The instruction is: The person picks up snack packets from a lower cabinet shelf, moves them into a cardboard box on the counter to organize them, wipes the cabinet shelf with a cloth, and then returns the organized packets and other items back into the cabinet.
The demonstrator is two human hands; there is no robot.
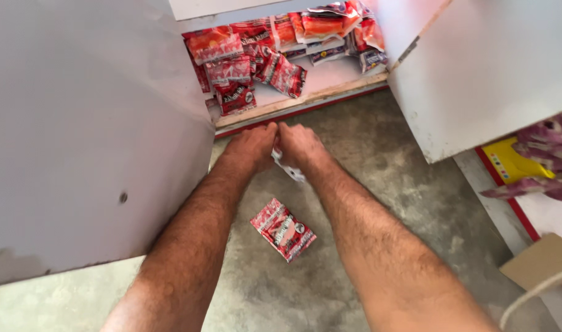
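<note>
A single view comes from the person's head, tilted steeply down and forward toward the open white cabinet [330, 77]. The cabinet's low shelf sits at the top of the frame, fairly near, its two doors swung out to either side. Below the cabinet the concrete floor [379, 160] fills the middle. Both forearms run from the bottom edge up toward the cabinet.

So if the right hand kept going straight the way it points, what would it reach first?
Probably the wooden front edge of the cabinet shelf, then the red packets behind it. The right hand already grips a small packet; depth is uncertain.
</note>
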